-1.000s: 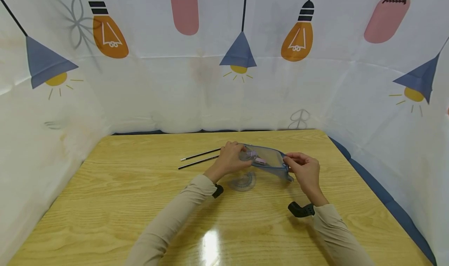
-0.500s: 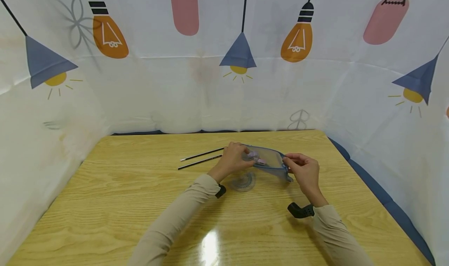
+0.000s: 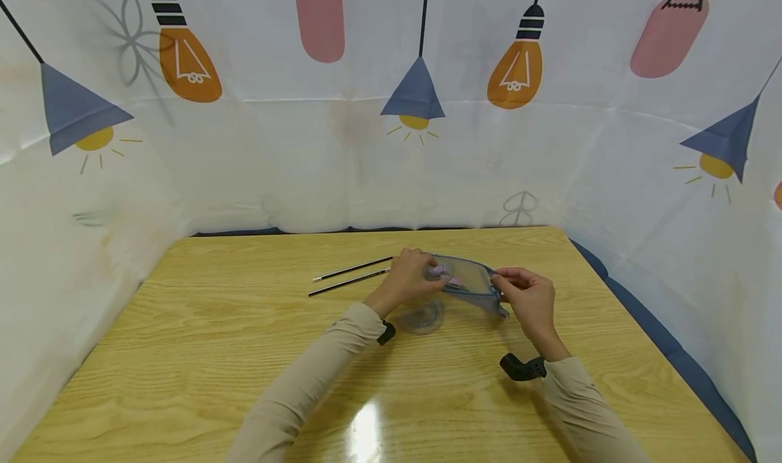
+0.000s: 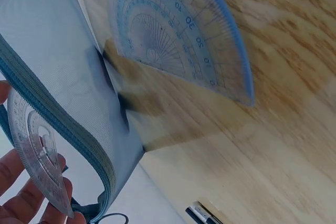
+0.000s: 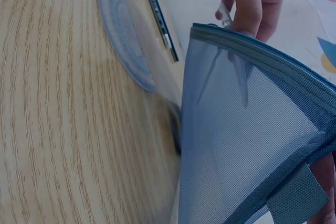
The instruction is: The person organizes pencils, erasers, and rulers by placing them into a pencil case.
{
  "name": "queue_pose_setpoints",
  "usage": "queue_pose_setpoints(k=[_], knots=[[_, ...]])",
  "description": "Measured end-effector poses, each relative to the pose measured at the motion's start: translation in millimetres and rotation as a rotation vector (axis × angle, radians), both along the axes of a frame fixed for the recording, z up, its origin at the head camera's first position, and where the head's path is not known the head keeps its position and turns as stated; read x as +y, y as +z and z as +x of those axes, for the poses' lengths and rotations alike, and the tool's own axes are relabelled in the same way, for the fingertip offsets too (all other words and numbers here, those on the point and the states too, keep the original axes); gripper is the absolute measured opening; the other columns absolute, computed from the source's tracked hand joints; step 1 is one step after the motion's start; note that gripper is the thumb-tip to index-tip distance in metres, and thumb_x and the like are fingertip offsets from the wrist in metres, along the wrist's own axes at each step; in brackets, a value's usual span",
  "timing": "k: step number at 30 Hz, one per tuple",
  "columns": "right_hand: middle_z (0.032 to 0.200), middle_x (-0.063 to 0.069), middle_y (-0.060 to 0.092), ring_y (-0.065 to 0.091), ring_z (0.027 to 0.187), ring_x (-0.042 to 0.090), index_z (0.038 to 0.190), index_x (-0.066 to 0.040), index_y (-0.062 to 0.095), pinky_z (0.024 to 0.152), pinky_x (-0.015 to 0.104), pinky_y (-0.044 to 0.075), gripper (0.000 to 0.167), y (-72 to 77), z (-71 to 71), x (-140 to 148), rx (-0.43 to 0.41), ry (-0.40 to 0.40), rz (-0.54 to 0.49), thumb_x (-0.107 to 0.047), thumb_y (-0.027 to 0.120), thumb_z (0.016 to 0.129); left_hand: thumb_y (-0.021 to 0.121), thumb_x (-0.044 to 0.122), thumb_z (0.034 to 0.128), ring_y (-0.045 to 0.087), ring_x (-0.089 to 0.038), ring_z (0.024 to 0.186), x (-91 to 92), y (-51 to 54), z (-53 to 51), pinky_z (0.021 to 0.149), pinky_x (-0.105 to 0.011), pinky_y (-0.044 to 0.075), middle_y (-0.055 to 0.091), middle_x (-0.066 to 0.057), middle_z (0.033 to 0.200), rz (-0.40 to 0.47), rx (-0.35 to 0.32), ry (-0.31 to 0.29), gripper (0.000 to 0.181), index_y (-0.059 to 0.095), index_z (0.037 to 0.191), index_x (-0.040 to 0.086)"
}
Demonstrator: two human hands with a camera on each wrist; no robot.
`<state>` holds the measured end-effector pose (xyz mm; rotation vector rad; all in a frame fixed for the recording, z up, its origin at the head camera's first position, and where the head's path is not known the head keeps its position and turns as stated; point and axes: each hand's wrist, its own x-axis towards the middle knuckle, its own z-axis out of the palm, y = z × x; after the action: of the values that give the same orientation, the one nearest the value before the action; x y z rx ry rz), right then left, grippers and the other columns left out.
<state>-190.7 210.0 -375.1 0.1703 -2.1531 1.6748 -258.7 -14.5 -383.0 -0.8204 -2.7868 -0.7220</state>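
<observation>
Left fingers (image 4: 25, 199) shifted rightward, pinching one of two protractors (image 4: 46, 179); right fingers (image 3: 512, 271) pinch pouch (image 5: 226, 156).

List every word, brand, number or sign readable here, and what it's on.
"30": on the protractor lying on the table.
"60": on the same protractor.
Its other figures: too small or blurred to quote surely.
Second protractor, in the left hand: marks too small.
No words or brands are readable.
</observation>
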Motion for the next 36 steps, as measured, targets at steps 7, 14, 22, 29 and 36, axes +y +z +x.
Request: queue_pose_setpoints(k=[7,14,22,29,36], knots=[[0.08,0.016,0.069,0.067,0.068,0.01,0.098,0.013,0.069,0.06,0.027,0.056,0.016,-0.6,0.2,0.4,-0.007,0.006,-0.002,0.001,0.069,0.088,0.071,0.032,0.0867,0.052,-0.03,0.106,3.7,-0.8,0.1,0.084,-0.049,0.036,0.064,-0.006,0.112,0.009,-0.009,0.008,0.034,0.071,0.112,0.009],[0.078,0.014,0.069,0.067,0.067,0.01,0.096,0.013,0.069,0.059,0.027,0.055,0.015,0.4,0.8,-0.6,-0.012,0.004,-0.01,0.001,0.069,0.087,0.07,0.031,0.0867,0.052,-0.03,0.107,6.1,-2.2,-0.8,0.087,-0.05,0.036,0.064,-0.006,0.113,-0.008,0.005,0.012,0.032,0.071,0.111,0.011],[0.076,0.008,0.069,0.066,0.065,0.01,0.095,0.013,0.069,0.058,0.027,0.055,0.015,1.2,0.7,-1.6,-0.017,0.004,-0.017,0.001,0.069,0.087,0.07,0.03,0.087,0.053,-0.034,0.11,6.1,-2.7,-3.7,0.092,-0.05,0.04,0.065,-0.008,0.112,-0.029,0.018,-0.013,0.031,0.072,0.11,0.009],[0.076,0.011,0.069,0.066,0.065,0.01,0.095,0.013,0.069,0.059,0.027,0.056,0.014,2.2,2.2,-2.2,-0.013,0.001,-0.007,0.001,0.069,0.087,0.069,0.025,0.0887,0.053,-0.034,0.11,8.8,-2.0,-6.0,0.093,-0.047,0.041,0.064,-0.012,0.112,-0.04,-0.029,-0.068,0.03,0.07,0.11,0.004],[0.079,0.014,0.069,0.066,0.067,0.009,0.097,0.012,0.069,0.059,0.026,0.055,0.015,-3.8,-2.8,1.9,-0.012,0.002,0.01,0.0,0.069,0.088,0.066,0.025,0.0919,0.053,-0.029,0.11,12.6,-2.0,-8.1,0.099,-0.043,0.038,0.064,-0.01,0.112,-0.128,-0.017,-0.113,0.03,0.069,0.114,0.005]])
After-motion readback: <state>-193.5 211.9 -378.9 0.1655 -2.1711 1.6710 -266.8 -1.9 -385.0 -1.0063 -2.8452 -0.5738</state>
